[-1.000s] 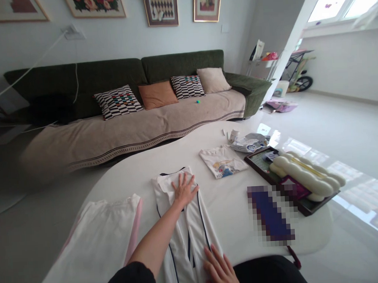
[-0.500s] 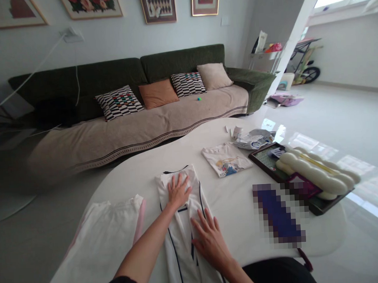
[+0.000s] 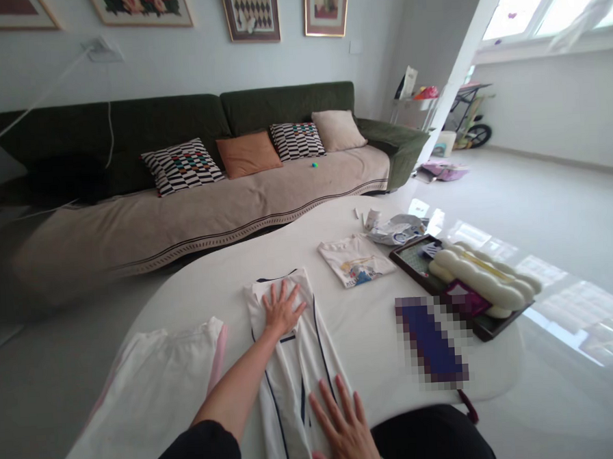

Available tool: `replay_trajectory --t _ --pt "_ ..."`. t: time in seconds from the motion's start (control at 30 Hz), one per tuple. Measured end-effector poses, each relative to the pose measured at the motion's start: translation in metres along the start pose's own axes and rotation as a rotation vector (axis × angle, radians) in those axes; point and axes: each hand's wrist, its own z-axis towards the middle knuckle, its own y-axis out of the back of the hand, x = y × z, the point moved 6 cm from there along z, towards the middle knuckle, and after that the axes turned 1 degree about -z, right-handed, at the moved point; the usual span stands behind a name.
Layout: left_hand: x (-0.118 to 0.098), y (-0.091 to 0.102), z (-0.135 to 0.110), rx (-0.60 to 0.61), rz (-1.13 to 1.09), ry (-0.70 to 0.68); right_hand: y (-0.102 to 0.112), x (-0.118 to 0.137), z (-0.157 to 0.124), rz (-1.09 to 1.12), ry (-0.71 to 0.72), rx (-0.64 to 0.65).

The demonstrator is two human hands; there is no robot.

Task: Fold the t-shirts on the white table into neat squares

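A long white garment with dark piping (image 3: 312, 345) lies folded narrow on the white table (image 3: 374, 342). Whether it is a top or trousers I cannot tell. Flat on its far end rests my left hand (image 3: 283, 311), fingers spread. My right hand (image 3: 343, 426) is also open, palm down over the right side of the near part, close to the table's front. To the left, white clothing with pink trim (image 3: 160, 381) is spread out. A folded white printed T-shirt (image 3: 357, 260) lies beyond the garment on the right.
A dark tray (image 3: 489, 333) with a puffy cream object (image 3: 487, 282) stands on the right. Near it are a blurred-out purple item (image 3: 430, 343) and a crumpled plastic bag (image 3: 399, 229). Behind the table is a green sofa (image 3: 290, 107) with cushions.
My right hand has slid toward me along the garment, from its middle to its near part. My left hand stays on the far end. The camera view has turned slightly right.
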Motion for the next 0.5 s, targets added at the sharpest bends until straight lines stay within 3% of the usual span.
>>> replay_trajectory --t 0.13,0.23,0.3,0.4,0.5 --pt "-0.015 0.016 -0.009 -0.078 0.050 0.002 -0.001 0.000 -0.004 -0.033 -0.019 -0.021" --pt "-0.031 0.034 -0.036 -0.179 0.055 -0.047 0.000 0.002 -0.002 -0.043 -0.028 -0.012" --pt "-0.037 0.039 -0.072 -0.196 0.022 -0.134 0.000 0.003 -0.001 -0.041 -0.039 -0.003" --pt "-0.031 0.030 -0.151 -0.113 0.000 -0.252 0.002 0.005 -0.002 -0.050 -0.055 -0.008" --pt "-0.008 0.010 -0.231 0.036 0.058 -0.211 0.007 0.008 -0.005 -0.059 -0.066 -0.034"
